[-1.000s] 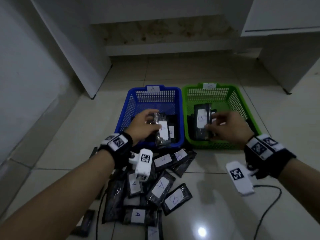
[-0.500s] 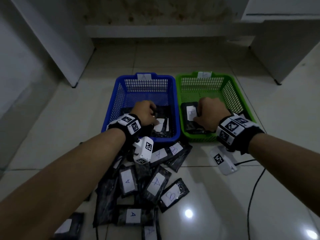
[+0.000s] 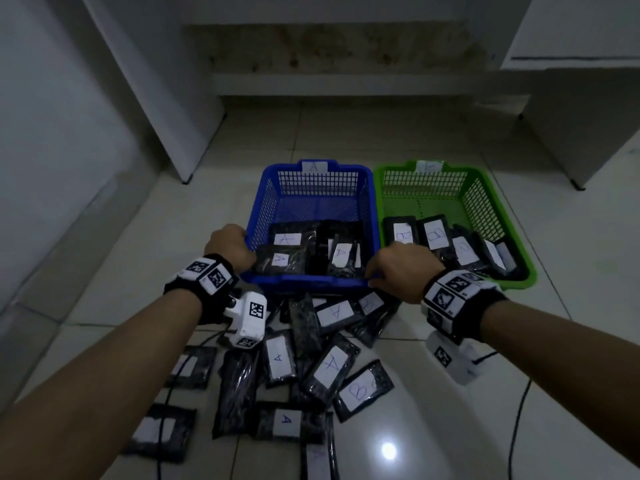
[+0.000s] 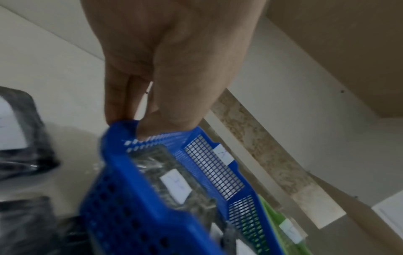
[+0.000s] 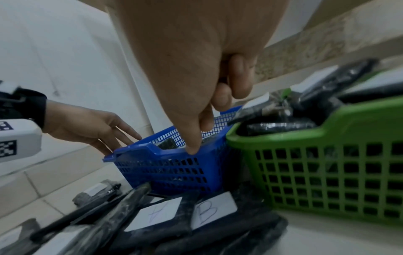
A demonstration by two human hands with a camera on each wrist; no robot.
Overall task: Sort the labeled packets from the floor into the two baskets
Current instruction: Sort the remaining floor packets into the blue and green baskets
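Side by side on the tiled floor stand the blue basket [image 3: 311,280] tagged A and the green basket [image 3: 426,181] tagged B. Black packets with A labels [image 3: 287,239] lie in the blue one, and B packets [image 3: 403,233] in the green one. My left hand [image 3: 230,245] pinches the blue basket's [image 4: 130,198] near left corner, thumb inside the rim. My right hand [image 3: 398,271] grips its near right corner [image 5: 170,169], one finger on the front rim and the others curled inside. Several more packets, such as an A [image 3: 329,368] and a B [image 3: 362,389], are piled on the floor in front.
A white panel [image 3: 187,133] stands at the back left and a white cabinet [image 3: 571,133] at the back right. A black cable [image 3: 516,427] runs over the tiles under my right forearm. The green basket [image 5: 316,172] touches the blue one's right side.
Both hands have let go of the packets they lowered into the baskets. The left hand drew back to the blue basket's corner; the right hand moved left from the green basket to the blue rim.
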